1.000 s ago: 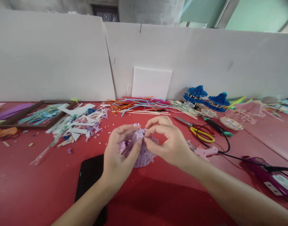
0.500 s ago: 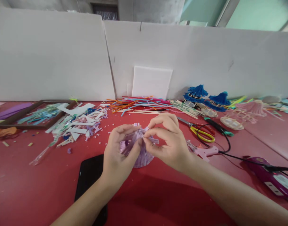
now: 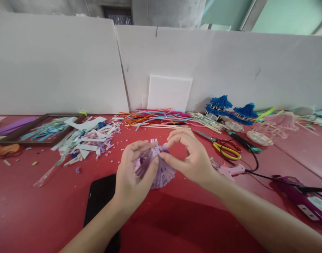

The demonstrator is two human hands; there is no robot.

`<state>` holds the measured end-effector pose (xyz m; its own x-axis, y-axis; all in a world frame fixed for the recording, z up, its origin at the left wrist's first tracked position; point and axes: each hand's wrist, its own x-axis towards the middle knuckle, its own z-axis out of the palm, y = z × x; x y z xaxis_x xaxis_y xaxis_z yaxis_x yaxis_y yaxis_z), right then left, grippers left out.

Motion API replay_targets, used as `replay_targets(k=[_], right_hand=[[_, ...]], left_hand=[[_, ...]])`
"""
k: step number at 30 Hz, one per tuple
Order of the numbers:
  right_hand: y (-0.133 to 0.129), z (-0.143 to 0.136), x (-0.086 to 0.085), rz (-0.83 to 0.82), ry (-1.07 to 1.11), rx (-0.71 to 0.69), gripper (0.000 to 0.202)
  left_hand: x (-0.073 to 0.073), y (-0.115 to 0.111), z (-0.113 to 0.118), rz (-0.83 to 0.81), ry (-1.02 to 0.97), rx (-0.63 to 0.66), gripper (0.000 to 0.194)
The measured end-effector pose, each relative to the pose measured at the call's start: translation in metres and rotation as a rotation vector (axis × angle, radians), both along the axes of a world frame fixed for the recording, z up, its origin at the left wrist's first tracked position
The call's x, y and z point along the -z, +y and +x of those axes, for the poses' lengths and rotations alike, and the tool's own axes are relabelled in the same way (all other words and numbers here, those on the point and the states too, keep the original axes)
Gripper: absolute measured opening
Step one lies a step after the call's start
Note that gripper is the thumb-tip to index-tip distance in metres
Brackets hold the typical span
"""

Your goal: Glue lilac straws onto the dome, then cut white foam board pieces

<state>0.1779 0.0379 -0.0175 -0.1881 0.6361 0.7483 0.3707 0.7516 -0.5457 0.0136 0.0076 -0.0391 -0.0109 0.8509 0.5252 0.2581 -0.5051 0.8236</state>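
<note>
A lilac cone of thin, narrow strips (image 3: 162, 177), shaped like a small pleated roof, is held above the red table. My left hand (image 3: 134, 172) is closed around its left side, thumb pressed near the peak. Against the peak's right side rest the thumb and index fingertips of my right hand (image 3: 194, 158), gripping the cone there. The strips fan out downward between both hands. Its left inner part shows darker purple, and my left fingers hide some of it.
A black phone (image 3: 100, 196) lies beside my left forearm. Scissors (image 3: 226, 150), a pink glue gun (image 3: 231, 170) and a purple power strip (image 3: 300, 198) with cords are on the right. Blue-roofed models (image 3: 244, 114), coloured sticks (image 3: 161, 116) and paper scraps (image 3: 95, 135) line the back.
The short lilac strip that stuck out to the right under my right fingers now lies down along the cone. My right fingers have spread slightly, and the left hand keeps its hold.
</note>
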Motion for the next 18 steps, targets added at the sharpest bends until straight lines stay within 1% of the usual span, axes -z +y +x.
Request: replay_targets(k=[4,9,12,16,18], right_hand=[[0.002,0.001,0.001,-0.141,0.056,-0.049,0.017],[0.002,0.001,0.002,-0.207,0.086,-0.070,0.017],[0.003,0.002,0.002,-0.206,0.096,-0.101,0.016],[0.003,0.004,0.001,-0.141,0.070,-0.120,0.014],[0.002,0.006,-0.001,-0.109,0.051,-0.120,0.009]], left_hand=[[-0.001,0.001,-0.001,0.004,0.022,-0.003,0.030],[0.000,0.000,-0.003,0.016,0.021,0.006,0.033],[0.002,0.001,-0.007,0.018,0.028,0.013,0.037],[0.003,0.003,-0.011,-0.021,0.084,0.067,0.040],[0.002,0.004,-0.012,-0.033,0.125,0.069,0.041]])
